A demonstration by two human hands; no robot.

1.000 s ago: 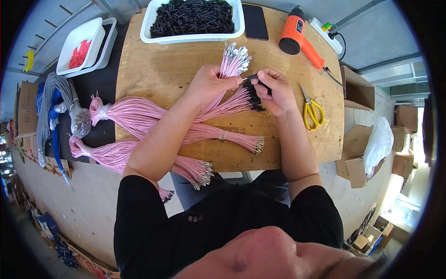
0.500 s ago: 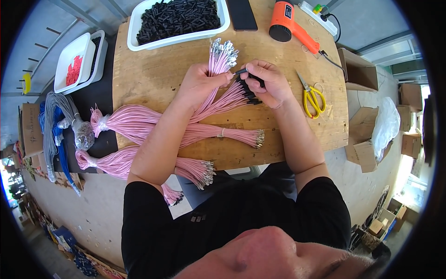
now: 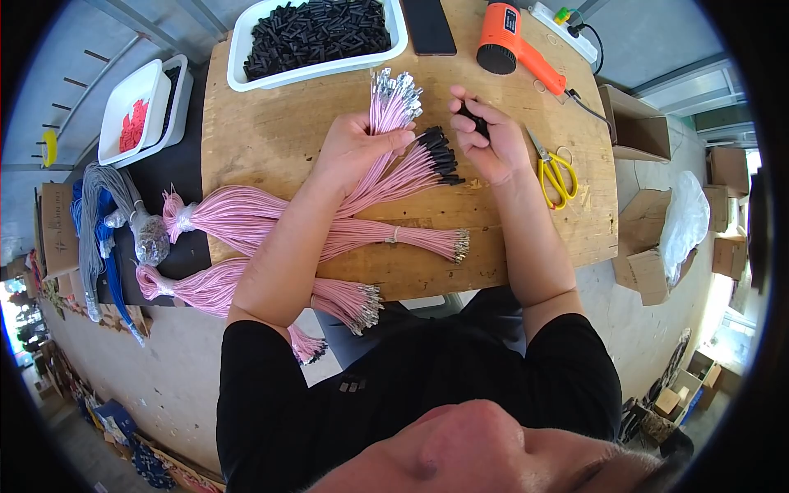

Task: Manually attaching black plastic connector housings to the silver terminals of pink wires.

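Head view, clock face centred on the desk [image 3: 275, 140], with 12 at its far edge. The left hand [image 3: 362, 148] is working near the centre; its thumb and fingers are pinching a pink wire bundle [image 3: 383, 123], whose silver terminals [image 3: 398, 94] are fanning out toward 1 o'clock of the grip. At 3 o'clock of the same hand, black-sleeved wire ends [image 3: 441, 158] are spreading over the wood. The right hand [image 3: 493, 140], well apart and farther toward 3 o'clock, is curling its fingers around small black tubes [image 3: 474, 122]; their number is remaining hidden by the fingers.

At 11 o'clock a white tub [image 3: 238, 70] is holding a heap of loose black tubes [image 3: 316, 37]; a dark phone [image 3: 430, 26] is lying beside it at 12. An orange heat gun [image 3: 526, 53] is resting near 2 o'clock, close to a white power strip [image 3: 567, 33]. Scissors [image 3: 546, 158] with yellow handles are lying at 3 o'clock, just beside the right forearm. Toward 8 o'clock, two tied pink hanks [image 3: 238, 215] are passing beneath the left forearm. At 9 o'clock, beyond the edge, a white tray [image 3: 152, 86] is containing red pieces [image 3: 134, 125], and grey cables [image 3: 103, 193] are hanging below it.
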